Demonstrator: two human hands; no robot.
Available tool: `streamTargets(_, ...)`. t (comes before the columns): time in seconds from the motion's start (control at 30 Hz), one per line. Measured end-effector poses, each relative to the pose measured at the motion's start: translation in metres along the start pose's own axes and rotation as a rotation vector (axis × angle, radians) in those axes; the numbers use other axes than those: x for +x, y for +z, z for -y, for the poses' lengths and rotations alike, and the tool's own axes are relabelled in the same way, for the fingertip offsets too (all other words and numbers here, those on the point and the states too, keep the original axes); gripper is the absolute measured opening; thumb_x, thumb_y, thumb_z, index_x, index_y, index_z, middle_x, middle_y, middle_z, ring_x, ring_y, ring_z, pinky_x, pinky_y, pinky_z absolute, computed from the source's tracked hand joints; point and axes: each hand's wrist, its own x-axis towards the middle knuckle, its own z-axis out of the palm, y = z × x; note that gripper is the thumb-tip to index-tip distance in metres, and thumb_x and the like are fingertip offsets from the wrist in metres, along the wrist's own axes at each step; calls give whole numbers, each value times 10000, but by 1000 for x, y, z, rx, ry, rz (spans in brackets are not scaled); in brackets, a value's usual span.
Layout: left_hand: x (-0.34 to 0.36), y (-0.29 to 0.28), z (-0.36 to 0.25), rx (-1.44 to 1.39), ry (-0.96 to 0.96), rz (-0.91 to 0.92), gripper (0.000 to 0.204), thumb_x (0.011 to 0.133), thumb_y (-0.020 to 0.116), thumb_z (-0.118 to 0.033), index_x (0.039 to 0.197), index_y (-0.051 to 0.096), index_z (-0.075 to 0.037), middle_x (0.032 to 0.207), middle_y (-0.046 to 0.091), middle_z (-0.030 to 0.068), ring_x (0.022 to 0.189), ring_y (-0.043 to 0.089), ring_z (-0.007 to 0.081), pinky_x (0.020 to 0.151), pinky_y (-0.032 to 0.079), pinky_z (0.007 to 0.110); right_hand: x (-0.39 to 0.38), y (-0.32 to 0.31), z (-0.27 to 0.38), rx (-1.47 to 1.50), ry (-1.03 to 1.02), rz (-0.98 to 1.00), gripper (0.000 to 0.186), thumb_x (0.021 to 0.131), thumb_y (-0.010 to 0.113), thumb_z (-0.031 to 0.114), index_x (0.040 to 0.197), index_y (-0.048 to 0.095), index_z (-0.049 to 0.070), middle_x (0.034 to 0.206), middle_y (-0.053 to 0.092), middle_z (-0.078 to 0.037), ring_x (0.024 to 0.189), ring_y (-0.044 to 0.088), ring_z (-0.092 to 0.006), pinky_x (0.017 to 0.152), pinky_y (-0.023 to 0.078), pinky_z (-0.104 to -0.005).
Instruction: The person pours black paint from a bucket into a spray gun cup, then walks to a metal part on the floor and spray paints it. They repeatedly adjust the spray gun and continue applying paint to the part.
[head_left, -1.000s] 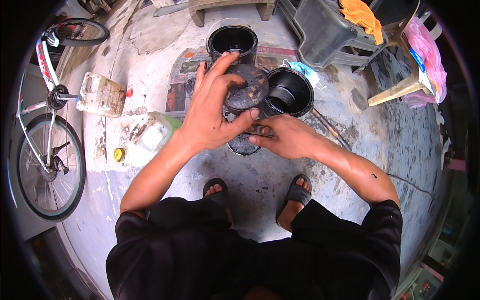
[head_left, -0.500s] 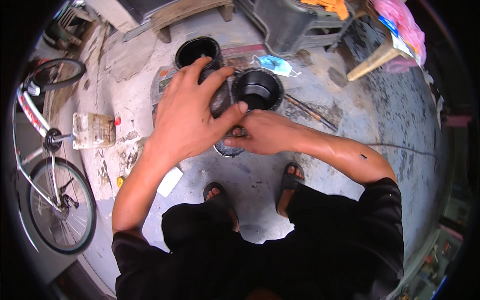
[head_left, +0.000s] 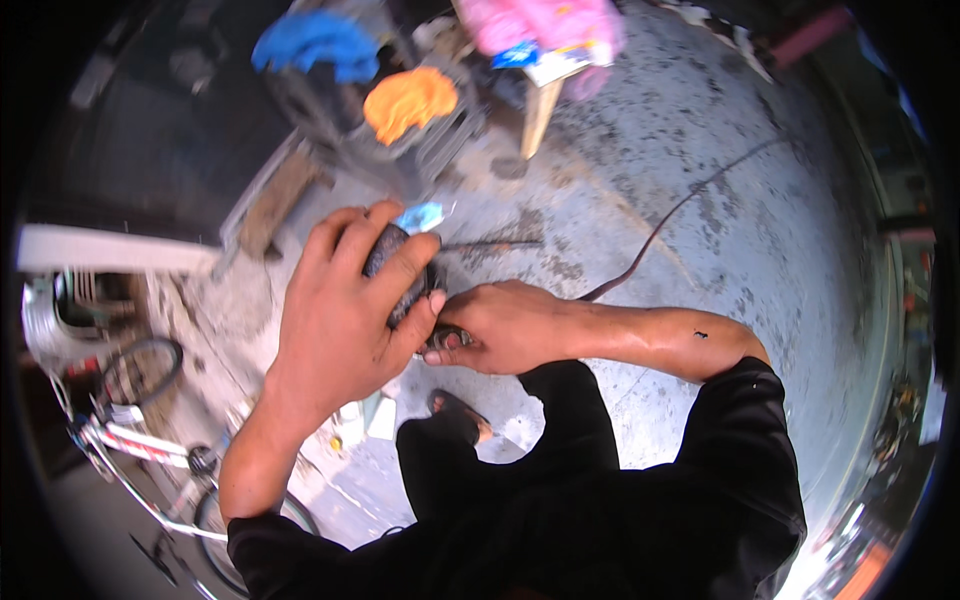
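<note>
Lettering in red runs along the white frame of a bicycle (head_left: 145, 443) at the lower left, too blurred for me to read. A packet (head_left: 515, 55) printed in blue lies against the pink plastic bag (head_left: 545, 22) at the top, and its print is blurred too.

Near my left wrist, pale container shapes (head_left: 380, 416) sit on the floor with a yellow cap (head_left: 336, 441) beside them; I cannot tell what they hold, as my forearm and the blur hide much of them.

A dark, speckled, rounded part (head_left: 412, 292) is under my left hand (head_left: 345, 310), showing between the fingers and near the thumb. That hand is spread wide, its fingers reaching over the part and its thumb on the near side, so that it holds the part across its breadth. My right hand (head_left: 505, 325) is just beside it, palm down, fingers curled in, the thumb pressed to a small dark metal piece (head_left: 455, 338). I cannot tell whether that piece belongs to the rounded part.

Just beyond my left fingers lies a blue face mask (head_left: 420, 216), with a thin dark rod (head_left: 492, 244) near it. Farther off are an orange cloth (head_left: 410, 102) and a blue cloth (head_left: 318, 42), and a dark hose (head_left: 655, 232) curves across the floor beyond my right forearm.
</note>
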Motion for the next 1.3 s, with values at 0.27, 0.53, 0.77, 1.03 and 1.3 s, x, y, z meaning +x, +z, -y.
streamTargets(0.27,216,-121,-127,-114,436,40,532,733,792,-381,1165,643,-107,1279,537,158,1122,508,399,920,478,484,-194,-172,68,20,209,-359,386,960,579,432,1103,673,85,863,705,-173,836,687,-384,735,539,-503)
streamTargets(0.53,392,-133,-300,-259,705,-129,421,749,765,-227,1139,654,-116,1198,563,132,1042,532,348,851,521,433,-393,-265,79,-50,512,-681,419,945,622,438,1103,679,55,924,703,-165,865,673,-391,763,527,-488)
streamTargets(0.77,547,-82,-387,-418,911,-62,381,757,757,-229,1118,694,-126,1206,600,116,1061,563,340,864,527,422,-480,-335,12,-5,633,-965,416,946,612,430,1166,678,83,862,703,-190,846,673,-403,727,528,-496)
streamTargets(1.03,774,9,-468,-466,1185,-14,394,765,739,-272,1138,708,-152,1229,612,101,1080,571,322,824,565,425,-555,-463,-120,142,820,-1246,344,940,663,354,1028,670,21,751,664,-176,718,631,-377,686,495,-450)
streamTargets(1.3,976,115,-564,-533,1352,119,408,761,744,-276,1149,712,-157,1230,606,118,1094,566,321,820,577,419,-648,-586,-262,210,1087,-1204,368,927,666,371,1083,672,38,909,708,-213,898,664,-436,798,522,-484)
